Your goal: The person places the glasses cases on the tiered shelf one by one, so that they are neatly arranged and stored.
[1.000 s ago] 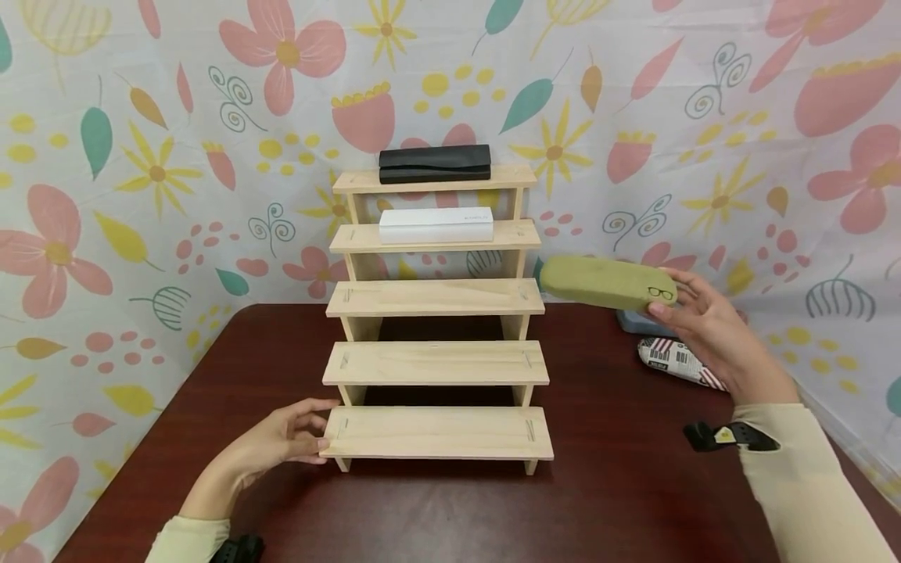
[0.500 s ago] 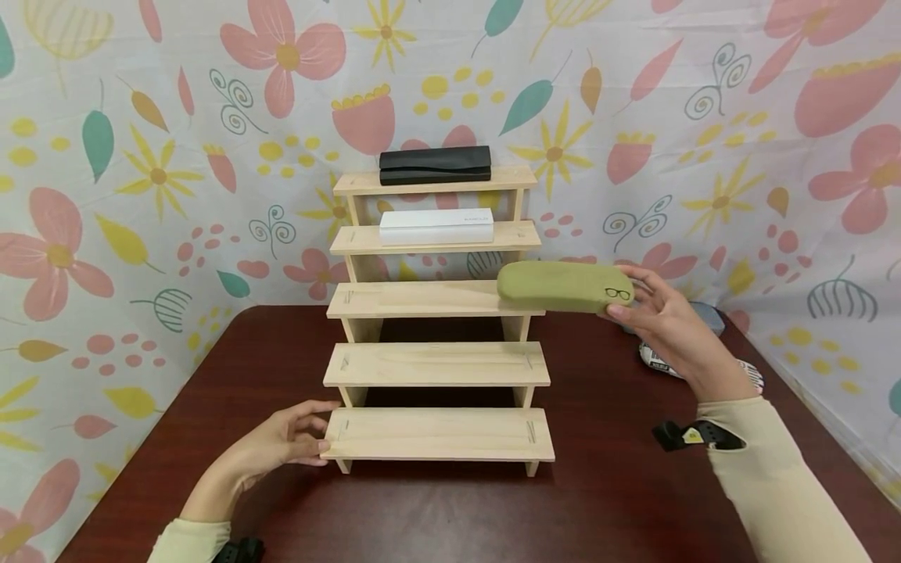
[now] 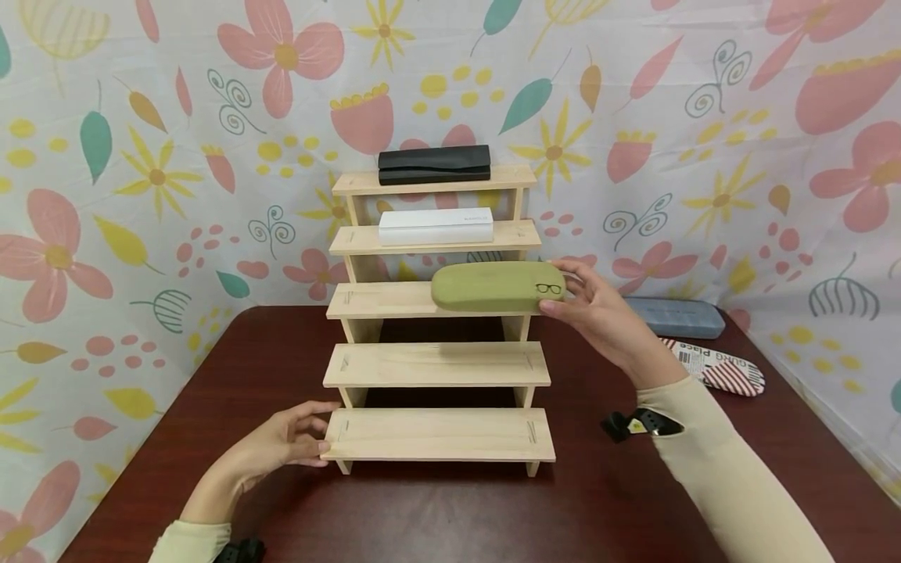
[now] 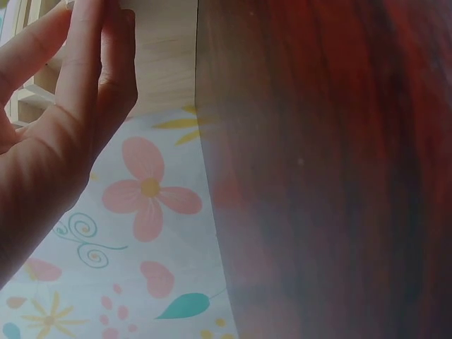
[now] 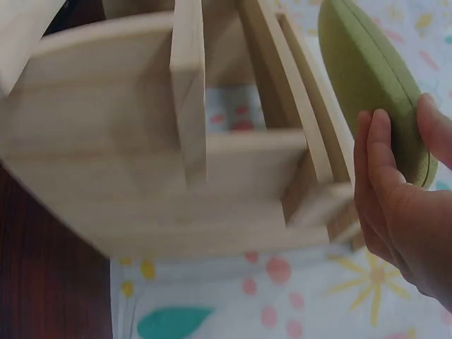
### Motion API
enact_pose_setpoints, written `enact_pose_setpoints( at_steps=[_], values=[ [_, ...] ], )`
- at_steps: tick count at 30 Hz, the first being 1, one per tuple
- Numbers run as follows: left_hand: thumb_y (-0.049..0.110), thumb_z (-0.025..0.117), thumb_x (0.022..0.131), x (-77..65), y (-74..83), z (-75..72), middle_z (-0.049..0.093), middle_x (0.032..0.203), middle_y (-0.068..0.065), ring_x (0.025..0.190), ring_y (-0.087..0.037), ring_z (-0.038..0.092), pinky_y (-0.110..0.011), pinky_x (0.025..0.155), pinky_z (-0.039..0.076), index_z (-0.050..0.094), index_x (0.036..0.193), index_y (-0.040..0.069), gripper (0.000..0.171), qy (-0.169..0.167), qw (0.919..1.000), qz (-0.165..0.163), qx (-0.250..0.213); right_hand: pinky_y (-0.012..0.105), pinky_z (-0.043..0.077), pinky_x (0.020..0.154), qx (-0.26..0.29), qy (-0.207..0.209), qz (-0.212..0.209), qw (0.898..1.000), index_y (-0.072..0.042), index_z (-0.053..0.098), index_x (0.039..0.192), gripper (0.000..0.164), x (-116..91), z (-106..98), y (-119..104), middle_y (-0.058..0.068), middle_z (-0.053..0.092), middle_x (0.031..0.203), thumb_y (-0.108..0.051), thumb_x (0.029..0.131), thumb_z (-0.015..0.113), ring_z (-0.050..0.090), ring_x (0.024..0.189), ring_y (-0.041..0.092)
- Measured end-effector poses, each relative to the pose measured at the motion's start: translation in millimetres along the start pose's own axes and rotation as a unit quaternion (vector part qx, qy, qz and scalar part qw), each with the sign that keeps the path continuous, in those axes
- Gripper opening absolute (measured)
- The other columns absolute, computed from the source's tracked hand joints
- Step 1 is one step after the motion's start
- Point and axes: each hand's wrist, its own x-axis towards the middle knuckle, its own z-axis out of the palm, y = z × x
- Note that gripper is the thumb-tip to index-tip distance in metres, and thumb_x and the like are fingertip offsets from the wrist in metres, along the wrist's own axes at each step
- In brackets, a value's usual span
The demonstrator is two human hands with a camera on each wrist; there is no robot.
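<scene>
A green glasses case (image 3: pixel 486 286) with a small spectacles print hangs in front of the third step of a pale wooden stepped stand (image 3: pixel 436 365). My right hand (image 3: pixel 594 317) grips the case by its right end, thumb in front and fingers behind. In the right wrist view the case (image 5: pixel 378 85) sits tilted between thumb and fingers, beside the stand's side (image 5: pixel 141 127). At the bottom step's left end, my left hand (image 3: pixel 281 444) holds the board, thumb at the front corner and forefinger at the back corner. The left wrist view cuts off those fingertips.
On the top step lies a black case (image 3: pixel 434 165); a white box (image 3: pixel 436 226) rests one step lower. Right of the stand, a blue-grey case (image 3: pixel 676 318) and a white printed case (image 3: pixel 718 369) lie on the dark table (image 3: pixel 436 516). A patterned cloth (image 3: pixel 211 156) hangs behind.
My right hand has carried the green glasses case leftward, from beside the stand to in front of the third step. The cases at right show more now. My left hand stays put.
</scene>
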Motion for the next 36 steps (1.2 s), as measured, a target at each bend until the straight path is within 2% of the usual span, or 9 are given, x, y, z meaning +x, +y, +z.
enact_pose_setpoints(
  at_steps=[5,12,18,28,36],
  values=[
    [0.002,0.063,0.092,0.2,-0.2,0.3,0.055,0.109,-0.02,0.091,-0.025,0.064,-0.04,0.079,0.058,0.026,0.143,-0.012,0.065,0.002,1.0,0.0,-0.002,0.025,0.05,0.091,-0.039,-0.007,0.015,0.999,-0.009,0.028,0.143,0.063,14.4,23.2,0.8,0.01,0.041,0.134,-0.002,0.091,0.064,0.053,0.114,0.018],
    [0.001,0.062,0.091,-0.6,0.7,0.9,0.054,0.109,-0.021,0.092,-0.026,0.064,-0.042,0.08,0.058,0.025,0.143,-0.012,0.065,0.001,1.0,0.004,-0.003,0.044,0.039,0.105,-0.079,-0.013,0.034,0.996,-0.011,0.025,0.148,0.073,33.0,50.7,0.4,0.01,0.039,0.142,-0.012,0.09,0.069,0.044,0.127,0.028],
    [0.003,0.064,0.091,-0.8,0.4,0.8,0.054,0.11,-0.021,0.092,-0.025,0.064,-0.043,0.08,0.057,0.026,0.143,-0.012,0.066,0.003,1.0,0.004,-0.004,0.04,0.041,0.103,-0.063,0.0,0.039,0.997,-0.011,0.029,0.145,0.07,45.4,65.8,4.3,0.011,0.045,0.134,-0.009,0.089,0.07,0.046,0.124,0.025],
    [0.003,0.064,0.091,0.9,1.1,-0.1,0.055,0.11,-0.02,0.091,-0.024,0.064,-0.042,0.079,0.058,0.028,0.143,-0.011,0.065,0.004,1.0,0.001,-0.002,0.039,0.044,0.101,-0.06,0.03,0.056,0.996,-0.009,0.032,0.143,0.068,56.6,75.6,7.1,0.012,0.045,0.134,-0.003,0.087,0.07,0.047,0.123,0.026],
    [0.002,0.062,0.092,0.2,0.3,0.5,0.054,0.109,-0.021,0.091,-0.026,0.064,-0.043,0.079,0.058,0.026,0.143,-0.011,0.064,0.003,1.0,0.001,-0.004,0.04,0.046,0.1,-0.109,0.026,0.076,0.991,-0.004,0.031,0.147,0.072,60.5,70.4,3.0,0.016,0.044,0.137,-0.003,0.087,0.071,0.048,0.123,0.029]
  ],
)
